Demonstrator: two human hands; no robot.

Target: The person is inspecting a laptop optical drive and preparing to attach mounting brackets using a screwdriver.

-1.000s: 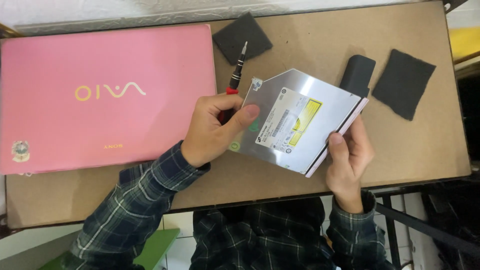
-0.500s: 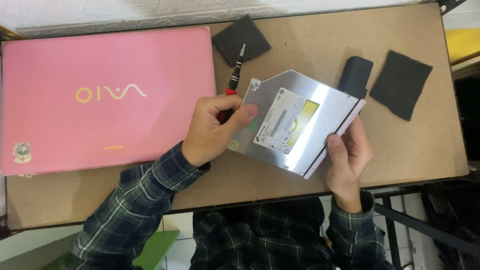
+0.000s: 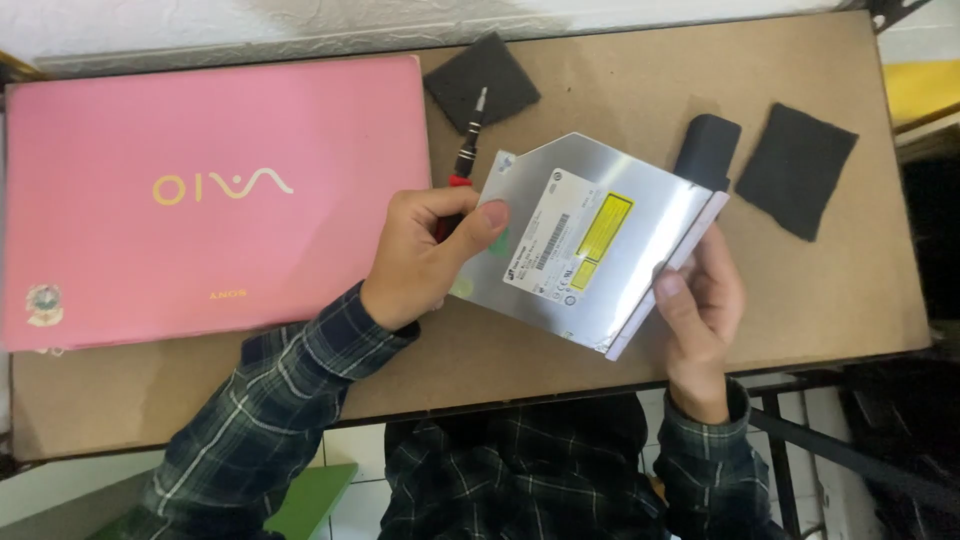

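Note:
A flat silver optical drive (image 3: 640, 235) with a white and yellow label is held above the brown table (image 3: 880, 280) by both hands. My left hand (image 3: 425, 255) grips its left edge, thumb on top, and also holds a small screwdriver (image 3: 467, 150) with a black and red handle that points away toward the back. My right hand (image 3: 700, 300) holds the drive's pale front bezel at the lower right corner.
A closed pink laptop (image 3: 200, 200) fills the table's left half. One dark foam pad (image 3: 490, 75) lies under the screwdriver tip, another dark pad (image 3: 795, 170) lies at the right, and a small black block (image 3: 708, 150) sits behind the drive.
Both hands and the drive stay almost where they were; the drive has only tilted slightly.

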